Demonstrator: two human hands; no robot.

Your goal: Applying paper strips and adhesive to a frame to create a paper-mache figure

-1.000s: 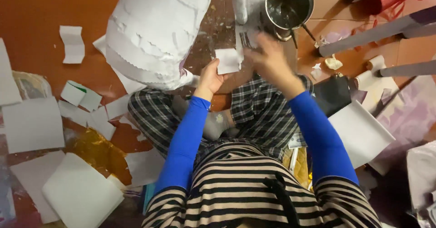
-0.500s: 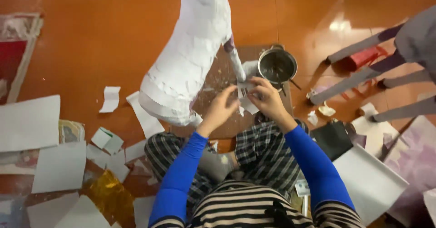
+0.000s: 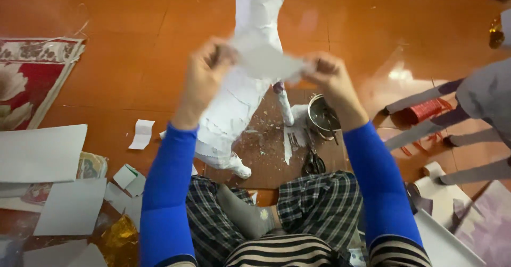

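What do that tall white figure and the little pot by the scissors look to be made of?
The white figure looks like papier-mâché: matte, with overlapping torn paper patches, though its core is hidden. Both hands, left hand and right hand, hold a similar white paper piece. The small pot seems to be metal, going by its shiny grey rim and reflections.

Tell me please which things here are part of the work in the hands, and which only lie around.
In use:
left hand and right hand, both gripping one paper piece
white paper figure
metal pot
scissors

Lying about:
rug
white sheets
gold foil
paper roll
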